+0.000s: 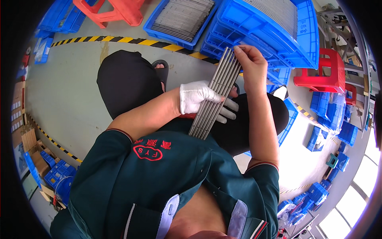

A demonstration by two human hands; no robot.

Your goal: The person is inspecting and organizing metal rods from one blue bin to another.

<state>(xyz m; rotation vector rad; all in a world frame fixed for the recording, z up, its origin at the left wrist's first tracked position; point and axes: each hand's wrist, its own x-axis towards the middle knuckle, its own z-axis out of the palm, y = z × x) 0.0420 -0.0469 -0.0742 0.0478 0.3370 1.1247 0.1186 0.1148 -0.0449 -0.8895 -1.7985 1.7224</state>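
Note:
My left hand (203,99), in a white glove, holds a flat row of long grey metal rods (216,93) from underneath, near their middle. The rods run from my chest up toward the blue crates, tilted slightly right. My right hand (251,65) is bare. Its fingertips pinch the top ends of the rods at the far end of the bundle. Both forearms cross above my lap, which is covered by black trousers.
Stacked blue plastic crates (274,32) stand right behind the rods; one blue tray (183,20) holds several more grey rods. A red stool (326,73) sits at the right, another red stool (115,12) at the top. Yellow-black floor tape (119,40) crosses the grey floor. Cardboard boxes (30,139) stand at the left.

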